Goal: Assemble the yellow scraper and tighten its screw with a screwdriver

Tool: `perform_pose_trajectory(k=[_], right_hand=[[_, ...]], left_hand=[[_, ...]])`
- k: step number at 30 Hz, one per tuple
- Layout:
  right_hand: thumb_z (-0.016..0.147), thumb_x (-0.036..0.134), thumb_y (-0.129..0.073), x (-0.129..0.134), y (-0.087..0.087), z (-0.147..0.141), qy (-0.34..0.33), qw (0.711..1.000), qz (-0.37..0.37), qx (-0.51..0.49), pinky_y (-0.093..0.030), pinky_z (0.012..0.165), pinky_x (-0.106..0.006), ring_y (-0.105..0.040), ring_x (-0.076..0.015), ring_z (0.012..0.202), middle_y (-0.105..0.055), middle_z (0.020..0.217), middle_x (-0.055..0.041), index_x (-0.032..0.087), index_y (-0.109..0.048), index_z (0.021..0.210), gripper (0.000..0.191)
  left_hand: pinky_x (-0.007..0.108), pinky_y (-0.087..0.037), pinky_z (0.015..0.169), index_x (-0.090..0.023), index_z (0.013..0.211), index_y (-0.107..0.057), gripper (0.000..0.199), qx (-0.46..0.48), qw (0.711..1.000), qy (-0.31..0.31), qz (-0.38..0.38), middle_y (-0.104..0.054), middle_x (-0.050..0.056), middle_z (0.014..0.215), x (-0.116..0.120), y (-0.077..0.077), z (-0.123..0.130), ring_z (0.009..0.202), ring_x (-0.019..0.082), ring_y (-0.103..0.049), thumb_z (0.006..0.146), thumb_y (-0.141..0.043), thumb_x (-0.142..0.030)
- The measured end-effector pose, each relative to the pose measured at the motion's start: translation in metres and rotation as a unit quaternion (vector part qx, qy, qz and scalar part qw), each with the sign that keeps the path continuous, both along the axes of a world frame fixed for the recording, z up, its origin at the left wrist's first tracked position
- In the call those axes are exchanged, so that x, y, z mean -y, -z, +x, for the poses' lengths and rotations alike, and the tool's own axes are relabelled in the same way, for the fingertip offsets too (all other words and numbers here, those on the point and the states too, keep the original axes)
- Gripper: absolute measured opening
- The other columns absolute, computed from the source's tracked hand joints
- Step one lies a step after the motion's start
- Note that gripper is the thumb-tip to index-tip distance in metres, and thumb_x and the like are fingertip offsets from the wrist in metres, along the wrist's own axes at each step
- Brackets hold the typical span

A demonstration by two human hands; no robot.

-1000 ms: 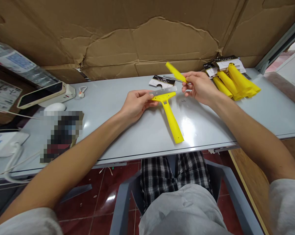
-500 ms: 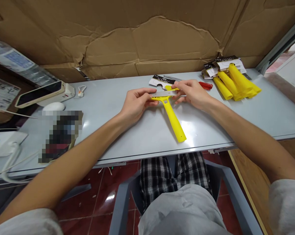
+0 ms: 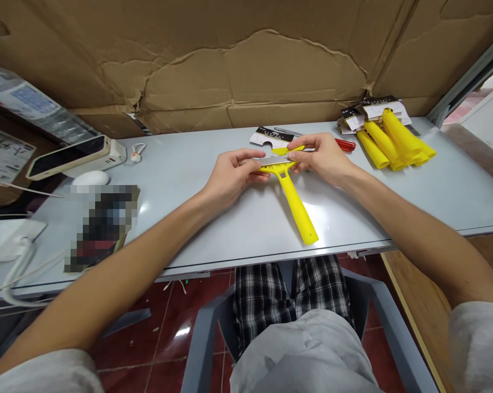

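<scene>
A yellow plastic T-handled scraper (image 3: 296, 207) lies on the pale grey tabletop (image 3: 364, 218), its long grip pointing toward the person and its head between both hands. A thin steel blade (image 3: 271, 161) sits across that head, and a narrow yellow plastic strip (image 3: 287, 149) runs along the blade's far side. The parts are together, but nothing visible shows them fastened. The left hand (image 3: 232, 177) pinches the blade's left end and the scraper head; the right hand (image 3: 322, 158) pinches strip and blade from the other side. A red-handled screwdriver (image 3: 345, 144) lies untouched beyond them, near a black-and-white printed card (image 3: 271, 136). A pile of yellow scrapers in card packaging (image 3: 393, 139) waits further right.
</scene>
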State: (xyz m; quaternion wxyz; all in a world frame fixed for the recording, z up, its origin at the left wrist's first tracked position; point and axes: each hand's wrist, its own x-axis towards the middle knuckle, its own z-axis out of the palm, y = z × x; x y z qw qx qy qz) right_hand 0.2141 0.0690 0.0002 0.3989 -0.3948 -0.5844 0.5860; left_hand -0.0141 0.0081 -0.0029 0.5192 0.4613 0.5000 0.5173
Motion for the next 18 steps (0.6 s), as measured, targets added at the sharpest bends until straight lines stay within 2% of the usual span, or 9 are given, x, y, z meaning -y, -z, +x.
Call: perform_pose_trajectory(k=[7, 14, 18], right_hand=[[0.087, 0.012, -0.094, 0.003, -0.0026, -0.0009, 0.011, 1.0, 0.01, 0.01, -0.069, 0.064, -0.025, -0.072, -0.0134, 0.07, -0.078, 0.092, -0.0056, 0.02, -0.073, 0.093, 0.023], [0.091, 0.012, -0.089, 0.004, -0.0023, -0.0016, 0.016, 0.999, 0.032, 0.021, -0.067, 0.062, -0.025, -0.071, -0.013, 0.067, -0.078, 0.089, -0.0056, 0.019, -0.075, 0.092, 0.015], [0.087, 0.012, -0.093, 0.0041, -0.0027, -0.0016, 0.014, 0.999, 0.037, 0.019, -0.067, 0.063, -0.025, -0.071, -0.0127, 0.068, -0.075, 0.088, -0.0044, 0.02, -0.073, 0.089, 0.022]], left_hand=[[0.034, -0.071, 0.081, -0.013, 0.107, -0.077, 0.02, 0.006, 1.0, 0.003, 0.001, -0.081, 0.009, 0.09, -0.0009, 0.0025, -0.001, 0.069, 0.016, -0.079, 0.088, -0.079, -0.007], [0.033, -0.07, 0.077, -0.017, 0.1, -0.076, 0.019, -0.001, 1.0, -0.011, 0.006, -0.073, 0.001, 0.074, 0.0009, 0.002, 0.0013, 0.066, 0.016, -0.077, 0.085, -0.078, -0.006], [0.034, -0.07, 0.078, -0.019, 0.099, -0.075, 0.022, -0.013, 1.0, -0.02, 0.016, -0.073, 0.001, 0.075, 0.0032, 0.0009, 0.0024, 0.066, 0.016, -0.077, 0.082, -0.08, -0.006]])
